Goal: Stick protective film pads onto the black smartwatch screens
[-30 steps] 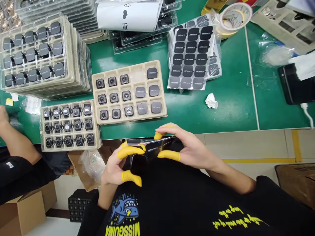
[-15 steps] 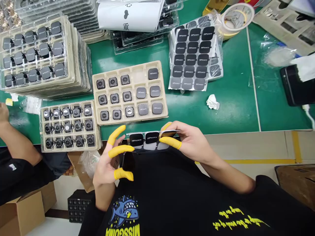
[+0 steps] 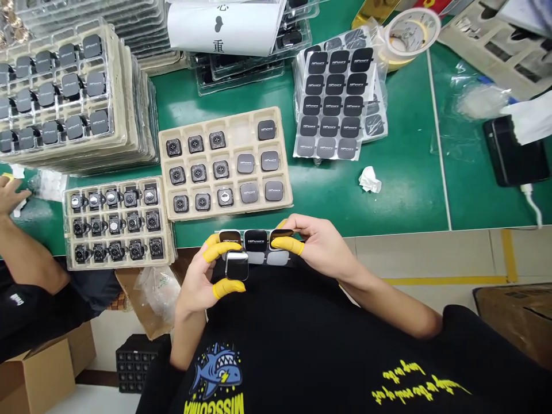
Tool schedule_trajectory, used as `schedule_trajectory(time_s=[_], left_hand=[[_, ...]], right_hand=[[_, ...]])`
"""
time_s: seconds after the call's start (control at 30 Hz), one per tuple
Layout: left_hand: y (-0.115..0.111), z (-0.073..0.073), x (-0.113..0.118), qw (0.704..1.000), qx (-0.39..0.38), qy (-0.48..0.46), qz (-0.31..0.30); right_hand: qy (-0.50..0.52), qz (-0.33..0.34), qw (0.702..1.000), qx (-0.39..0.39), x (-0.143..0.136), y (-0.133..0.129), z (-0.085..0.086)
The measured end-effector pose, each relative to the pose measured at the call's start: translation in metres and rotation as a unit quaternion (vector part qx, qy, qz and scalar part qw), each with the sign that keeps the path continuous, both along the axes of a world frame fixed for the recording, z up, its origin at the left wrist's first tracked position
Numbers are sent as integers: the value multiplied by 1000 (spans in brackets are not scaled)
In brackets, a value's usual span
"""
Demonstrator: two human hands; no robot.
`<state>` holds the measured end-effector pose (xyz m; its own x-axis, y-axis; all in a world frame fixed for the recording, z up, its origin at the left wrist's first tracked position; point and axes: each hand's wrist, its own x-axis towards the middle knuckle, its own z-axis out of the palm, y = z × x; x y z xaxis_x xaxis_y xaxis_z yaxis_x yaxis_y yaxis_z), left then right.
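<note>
Grip, L hand (image 3: 196, 279): closed to the width of the watch body (image 3: 237, 266), which is pinched edge to edge btwn. index finger (upper edge) and thumb (lower edge). The glossy face is turned toward the camera; no strap is seen on it. Yellow finger covers are worn on both hands.

Grip, R hand (image 3: 325, 247): nearly closed, w/ one end of the label sheet (image 3: 256, 240) pinched btwn. thumb (front) and a finger behind. The other end is reached by the L fingers; contact there is partly hidden, so support from behind is probable but not confirmed.

Pos.: both items are held in front of the dark shirt (image 3: 302, 345), near the edge of the table (image 3: 401, 190). The watch body sits just below the L end of the sheet.

Handling (est.): the watch body should be light, rigid and smooth; the glass is likely slippery and easily smudged or scratched, so it is best taken by the side edges. The sheet should be thin, flexible and prone to curl; it is best taken by the margins, w/ label faces untouched.

Adjacent: a beige tray (image 3: 241, 133) w/ watch units in its compartments, one top-row compartment vacant; spare label sheets (image 3: 332, 106) to its R; tape roll (image 3: 409, 34) beyond.
</note>
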<state>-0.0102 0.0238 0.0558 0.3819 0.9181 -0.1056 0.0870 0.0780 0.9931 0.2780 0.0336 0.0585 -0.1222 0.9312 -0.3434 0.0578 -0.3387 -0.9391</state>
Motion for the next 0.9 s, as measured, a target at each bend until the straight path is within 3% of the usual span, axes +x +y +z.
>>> schedule_trajectory(time_s=[0.1, 0.23, 0.4, 0.53, 0.73, 0.9], left_hand=[[-1, -2, -1, 1000, -16, 5, 8], [-3, -3, 4, 999, -6, 20, 39], [-9, 0, 18, 996, -36, -8, 79], [-14, -3, 24, 993, -51, -30, 103], [-19, -11, 23, 993, -42, -43, 103], [-19, -14, 23, 995, -19, -46, 81]], right_hand=[[-46, 21, 998, 31, 2, 0, -2], [-117, 35, 975, 183, 9, 1, -5], [-219, 46, 892, 394, 13, 4, -10], [-263, 7, 843, 470, 9, 4, -17], [-222, -17, 863, 453, 8, 2, -23], [-195, 12, 912, 360, 11, 0, -16]])
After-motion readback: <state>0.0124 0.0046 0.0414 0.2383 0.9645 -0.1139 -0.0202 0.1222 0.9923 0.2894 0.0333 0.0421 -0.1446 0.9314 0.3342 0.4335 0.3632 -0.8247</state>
